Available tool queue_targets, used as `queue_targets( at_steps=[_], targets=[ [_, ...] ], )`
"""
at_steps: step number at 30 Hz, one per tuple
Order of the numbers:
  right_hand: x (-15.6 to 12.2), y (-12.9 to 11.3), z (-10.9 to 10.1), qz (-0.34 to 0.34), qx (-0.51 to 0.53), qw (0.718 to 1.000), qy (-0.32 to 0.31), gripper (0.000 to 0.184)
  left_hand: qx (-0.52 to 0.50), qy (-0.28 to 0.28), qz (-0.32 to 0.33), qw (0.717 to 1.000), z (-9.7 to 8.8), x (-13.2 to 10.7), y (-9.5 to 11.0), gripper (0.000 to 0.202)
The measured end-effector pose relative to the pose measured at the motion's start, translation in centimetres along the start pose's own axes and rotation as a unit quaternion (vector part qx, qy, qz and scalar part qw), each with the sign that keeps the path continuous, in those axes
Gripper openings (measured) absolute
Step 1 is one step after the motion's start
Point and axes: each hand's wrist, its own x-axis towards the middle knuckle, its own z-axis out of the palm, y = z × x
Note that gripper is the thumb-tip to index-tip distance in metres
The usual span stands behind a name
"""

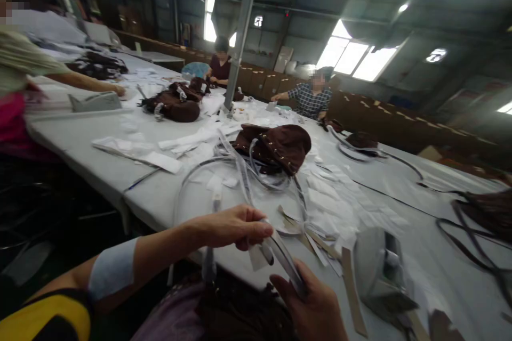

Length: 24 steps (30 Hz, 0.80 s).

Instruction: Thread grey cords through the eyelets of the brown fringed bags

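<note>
My left hand (240, 226) pinches one part of a bag strap (285, 257) that looks wrapped in pale film. Lower and to the right, my right hand (310, 298) closes around the same strap. A small white piece (258, 257) hangs below my left fingers. Dark brown cloth (248, 311), seemingly a bag, lies in my lap under both hands. Beyond them on the table rests a brown bag (280, 146) with metal eyelets and wrapped straps looping toward me.
A grey tape dispenser (382, 272) stands right of my right hand. Paper scraps (332, 200) and brown strips (352, 293) litter the white table (132, 192). More brown bags (176, 101) lie farther off, near a post (242, 37). Several people work around the table.
</note>
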Motion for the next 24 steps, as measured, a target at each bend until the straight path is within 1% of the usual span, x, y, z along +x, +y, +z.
queue_targets(
  at_steps=[1, 2, 3, 5, 6, 7, 8, 10, 11, 12, 13, 14, 15, 16, 17, 18, 19, 20, 21, 22, 24],
  targets=[
    [0.2, -0.4, 0.2, 0.012, 0.036, 0.999, -0.021, 0.040, -0.090, 0.018, 0.004, 0.996, 0.3, 0.2, 0.0, 0.033],
    [0.3, -0.8, 0.6, 0.027, 0.074, 0.996, -0.033, 0.038, -0.175, 0.038, 0.007, 0.984, 0.8, 0.4, -0.4, 0.035],
    [0.4, -1.1, 1.0, 0.040, 0.116, 0.992, -0.036, 0.038, -0.251, 0.059, 0.012, 0.966, 1.3, 0.6, -1.0, 0.037],
    [0.3, -1.4, 2.0, 0.062, 0.190, 0.980, -0.004, 0.041, -0.357, 0.092, 0.022, 0.929, 2.7, 1.0, -3.0, 0.041],
    [0.2, -1.4, 2.4, 0.071, 0.218, 0.973, 0.021, 0.042, -0.385, 0.097, 0.027, 0.917, 3.3, 1.1, -4.2, 0.044],
    [0.1, -1.3, 2.7, 0.081, 0.241, 0.966, 0.047, 0.043, -0.396, 0.101, 0.036, 0.912, 3.9, 1.3, -5.5, 0.046],
    [0.0, -1.1, 2.9, 0.092, 0.255, 0.960, 0.069, 0.042, -0.389, 0.103, 0.048, 0.914, 4.4, 1.4, -6.6, 0.046],
    [-0.2, -0.6, 2.7, 0.107, 0.260, 0.956, 0.083, 0.038, -0.327, 0.102, 0.066, 0.937, 4.9, 1.3, -8.3, 0.039],
    [-0.3, -0.4, 2.4, 0.105, 0.253, 0.959, 0.071, 0.036, -0.274, 0.094, 0.068, 0.955, 4.8, 1.2, -8.7, 0.034],
    [-0.4, -0.2, 2.1, 0.098, 0.239, 0.965, 0.050, 0.034, -0.211, 0.074, 0.065, 0.973, 4.7, 0.9, -8.8, 0.033],
    [-0.5, 0.0, 1.9, 0.088, 0.217, 0.972, 0.022, 0.030, -0.139, 0.044, 0.058, 0.988, 4.5, 0.6, -8.6, 0.038],
    [-0.6, 0.2, 1.7, 0.075, 0.190, 0.979, -0.005, 0.027, -0.064, 0.015, 0.051, 0.997, 4.3, 0.3, -8.2, 0.044],
    [-0.7, 0.3, 1.7, 0.062, 0.161, 0.985, -0.025, 0.023, 0.008, 0.003, 0.049, 0.999, 4.1, 0.0, -7.9, 0.049],
    [-0.8, 0.4, 1.8, 0.051, 0.130, 0.990, -0.033, 0.020, 0.072, 0.010, 0.050, 0.996, 4.1, -0.2, -7.5, 0.048],
    [-0.8, 0.5, 2.0, 0.045, 0.100, 0.994, -0.026, 0.019, 0.121, 0.036, 0.052, 0.991, 4.1, -0.2, -7.2, 0.042],
    [-0.9, 0.5, 2.3, 0.043, 0.074, 0.996, -0.012, 0.020, 0.157, 0.077, 0.057, 0.983, 4.2, -0.2, -7.1, 0.035],
    [-0.9, 0.5, 2.6, 0.045, 0.055, 0.997, 0.000, 0.023, 0.180, 0.121, 0.061, 0.974, 4.2, -0.2, -7.1, 0.031],
    [-0.8, 0.5, 2.8, 0.049, 0.046, 0.998, 0.004, 0.026, 0.188, 0.156, 0.063, 0.968, 4.3, -0.1, -7.3, 0.031],
    [-0.7, 0.4, 2.9, 0.056, 0.050, 0.997, -0.001, 0.027, 0.185, 0.175, 0.065, 0.965, 4.3, 0.0, -7.5, 0.033],
    [-0.6, 0.3, 2.8, 0.064, 0.065, 0.996, -0.015, 0.027, 0.175, 0.179, 0.066, 0.966, 4.2, 0.1, -7.6, 0.037],
    [-0.3, 0.0, 2.4, 0.076, 0.107, 0.989, -0.065, 0.030, 0.129, 0.161, 0.062, 0.976, 3.9, 0.1, -7.9, 0.044]
  ],
)
